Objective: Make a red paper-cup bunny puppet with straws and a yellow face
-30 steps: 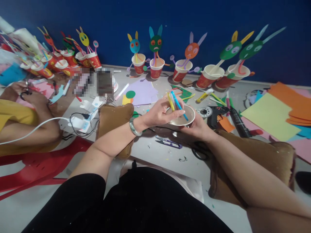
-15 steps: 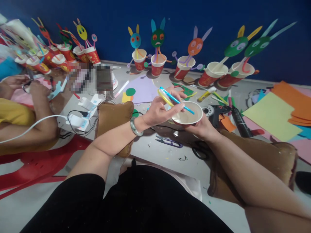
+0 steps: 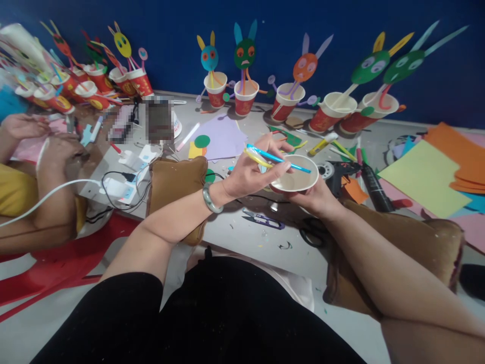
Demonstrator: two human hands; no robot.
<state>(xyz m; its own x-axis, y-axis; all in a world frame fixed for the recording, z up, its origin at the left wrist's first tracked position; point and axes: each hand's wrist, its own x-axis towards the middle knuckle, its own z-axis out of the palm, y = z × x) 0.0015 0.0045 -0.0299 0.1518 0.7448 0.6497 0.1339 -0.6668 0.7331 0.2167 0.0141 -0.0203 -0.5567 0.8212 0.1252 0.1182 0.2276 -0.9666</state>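
A paper cup point(image 3: 293, 174) sits just right of the frame's centre, tipped so its white inside faces the camera, cradled from below by the right hand point(image 3: 316, 197), whose fingers wrap its base. Across its rim lies a blue straw point(image 3: 280, 159), pinched with a yellow straw point(image 3: 258, 157) between thumb and fingers of the left hand point(image 3: 252, 174), which presses against the cup's left edge. The step in hand looks like seating the straws into the cup, as in the finished rabbit cups point(image 3: 244, 76) lined along the blue wall point(image 3: 341, 30) at the top of the frame. The next move would call for steadying the cup while the straw ends are angled down to its bottom. Below the hands, small purple snips point(image 3: 265, 220) lie on the grey floor point(image 3: 242, 232); a black glue gun point(image 3: 341, 177) rests just right of the cup, and yellow and orange paper sheets point(image 3: 424, 177) spread at right. Another person's arm point(image 3: 53, 192) rests at far left.
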